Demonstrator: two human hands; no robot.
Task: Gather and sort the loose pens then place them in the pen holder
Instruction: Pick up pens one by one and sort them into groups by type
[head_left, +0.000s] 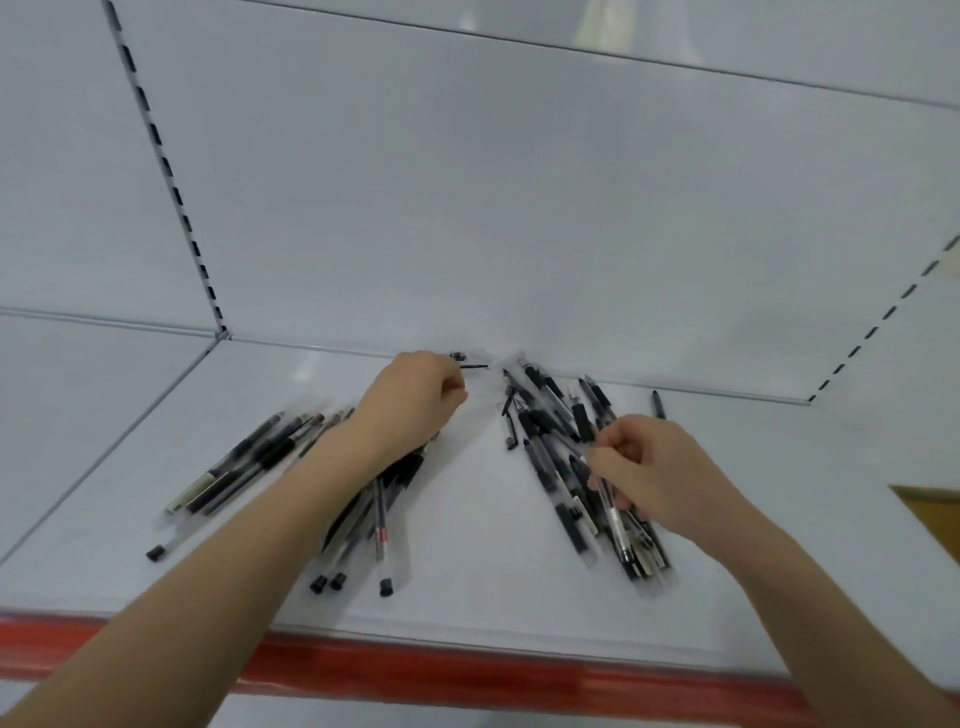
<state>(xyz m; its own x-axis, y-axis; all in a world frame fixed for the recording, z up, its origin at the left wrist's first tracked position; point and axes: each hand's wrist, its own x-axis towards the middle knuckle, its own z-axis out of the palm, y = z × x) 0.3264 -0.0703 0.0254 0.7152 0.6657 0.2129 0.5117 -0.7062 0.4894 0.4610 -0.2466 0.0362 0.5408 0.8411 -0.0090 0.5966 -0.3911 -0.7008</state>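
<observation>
Several black and clear pens lie loose on a white shelf (467, 519). One heap of pens (291, 483) spreads out on the left, partly hidden under my left forearm. A second heap of pens (566, 457) lies on the right. My left hand (415, 400) is curled near the back of the shelf and pinches a thin black pen (475, 367) that sticks out to the right. My right hand (654, 467) rests over the right heap, its fingers curled round a clear pen (613, 512). No pen holder shows in view.
A single black pen (658, 404) lies apart at the back right. A white back panel (519, 208) rises behind the shelf, with slotted uprights at left and right. A red strip (467, 670) runs along the shelf's front edge. A brown cardboard corner (930, 514) juts in at right.
</observation>
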